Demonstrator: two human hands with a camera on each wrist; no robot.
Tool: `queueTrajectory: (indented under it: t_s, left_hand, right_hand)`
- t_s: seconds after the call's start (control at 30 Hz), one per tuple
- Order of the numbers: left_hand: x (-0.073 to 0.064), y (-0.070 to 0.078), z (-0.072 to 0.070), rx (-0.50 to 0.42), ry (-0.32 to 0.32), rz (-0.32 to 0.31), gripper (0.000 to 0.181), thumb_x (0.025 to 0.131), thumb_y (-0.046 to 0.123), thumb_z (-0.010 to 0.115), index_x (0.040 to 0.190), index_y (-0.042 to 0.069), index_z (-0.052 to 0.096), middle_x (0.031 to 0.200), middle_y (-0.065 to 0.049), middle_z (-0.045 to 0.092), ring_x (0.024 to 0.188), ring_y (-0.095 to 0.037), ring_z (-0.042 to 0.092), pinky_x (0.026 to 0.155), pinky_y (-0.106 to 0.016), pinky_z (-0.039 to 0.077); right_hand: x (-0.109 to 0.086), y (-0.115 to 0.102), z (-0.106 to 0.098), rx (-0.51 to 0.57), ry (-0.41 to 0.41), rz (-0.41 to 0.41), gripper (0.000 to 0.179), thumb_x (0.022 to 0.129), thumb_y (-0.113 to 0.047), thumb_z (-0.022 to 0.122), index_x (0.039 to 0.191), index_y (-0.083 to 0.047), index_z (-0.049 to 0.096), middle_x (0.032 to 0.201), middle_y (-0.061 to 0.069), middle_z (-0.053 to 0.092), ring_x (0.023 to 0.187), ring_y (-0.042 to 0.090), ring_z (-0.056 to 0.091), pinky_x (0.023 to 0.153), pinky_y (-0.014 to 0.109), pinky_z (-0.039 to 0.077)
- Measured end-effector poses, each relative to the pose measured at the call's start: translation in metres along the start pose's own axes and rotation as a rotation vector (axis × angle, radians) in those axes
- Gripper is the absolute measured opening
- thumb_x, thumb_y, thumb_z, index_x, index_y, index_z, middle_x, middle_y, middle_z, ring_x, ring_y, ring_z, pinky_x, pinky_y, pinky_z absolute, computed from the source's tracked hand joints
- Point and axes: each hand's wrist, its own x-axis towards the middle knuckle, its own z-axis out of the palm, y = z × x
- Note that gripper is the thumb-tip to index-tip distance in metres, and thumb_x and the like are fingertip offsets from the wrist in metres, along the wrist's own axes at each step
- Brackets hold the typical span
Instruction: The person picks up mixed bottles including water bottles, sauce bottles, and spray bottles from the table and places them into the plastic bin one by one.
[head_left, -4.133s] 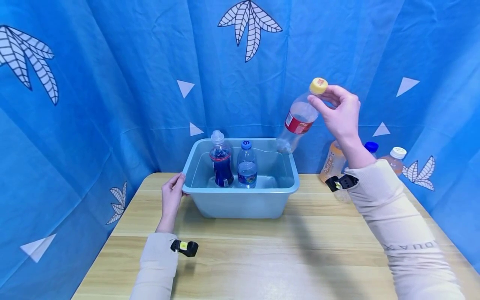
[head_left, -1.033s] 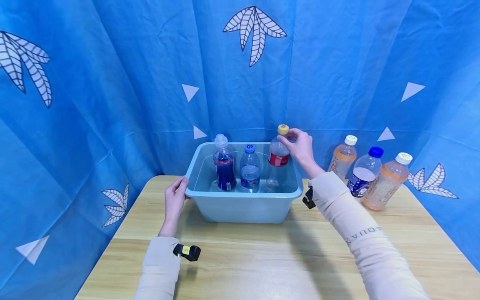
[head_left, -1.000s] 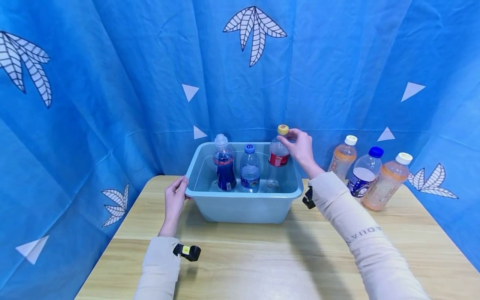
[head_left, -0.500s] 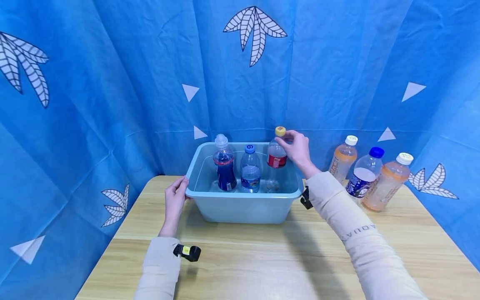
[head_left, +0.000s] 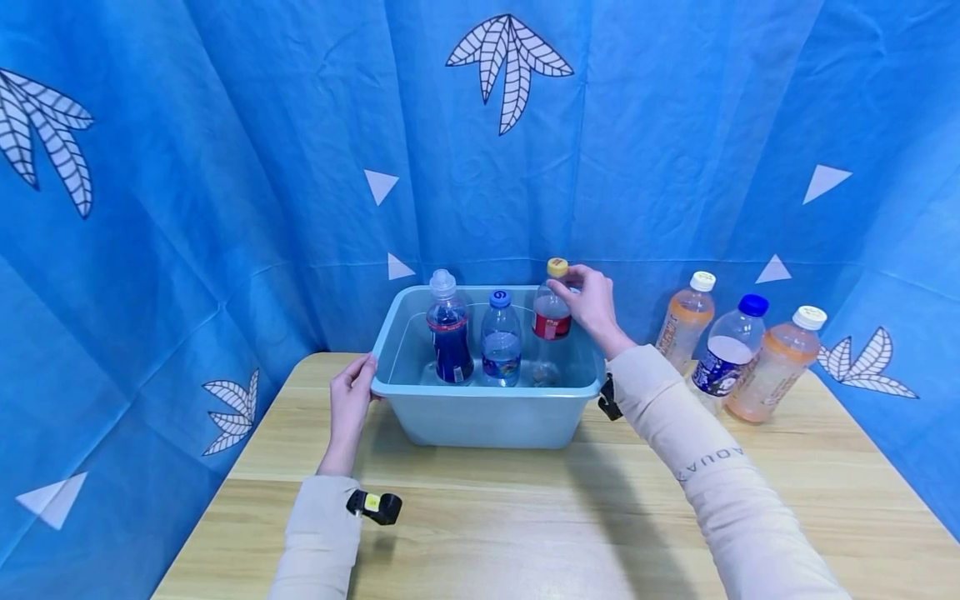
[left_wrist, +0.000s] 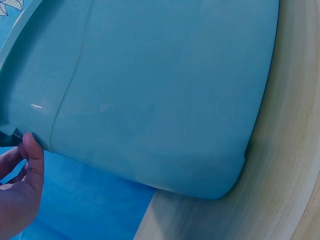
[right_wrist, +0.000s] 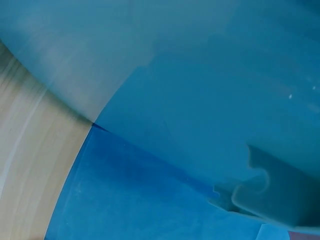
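My right hand holds a clear plastic bottle with a yellow cap and red label near its neck. The bottle stands nearly upright inside the right part of a light blue-green plastic tub. Whether its base touches the floor of the tub I cannot tell. My left hand grips the tub's left rim; the left wrist view shows its thumb against the rim's underside. Also upright in the tub are a dark blue bottle with a clear cap and a small bottle with a blue cap.
Right of the tub, on the wooden table, stand an orange-tinted bottle, a bottle with a dark blue cap and another orange-tinted bottle. A blue patterned curtain hangs behind the table and at its sides.
My right hand has brought the yellow-capped bottle from tilted above the tub's right rim down inside it. During the last second it shifts slightly left and lower. The left hand stays on the rim.
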Motion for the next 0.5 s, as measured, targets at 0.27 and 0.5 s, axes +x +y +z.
queueTrajectory:
  t_s: [0.27,0.5]
  left_hand:
    - [-0.011,0.023,-0.003,-0.047,-0.071,-0.047,0.044,0.085,0.046,0.052,0.120,0.021,0.057,0.109,-0.009,0.056,0.070,-0.019,0.059,0.055,-0.028,0.051]
    - [-0.001,0.002,0.000,0.007,-0.010,0.002,0.039,0.082,0.052,0.052,0.114,0.030,0.060,0.104,-0.002,0.058,0.069,-0.022,0.060,0.052,-0.029,0.051]
  right_hand:
    - [0.000,0.004,0.004,0.011,-0.020,0.006,0.040,0.083,-0.030,0.062,0.112,-0.002,0.058,0.106,0.013,0.060,0.099,0.025,0.055,0.086,0.039,0.043]
    - [0.000,0.006,0.006,0.008,-0.026,0.008,0.039,0.082,-0.029,0.063,0.111,-0.002,0.059,0.106,0.013,0.060,0.098,0.025,0.055,0.085,0.038,0.045]
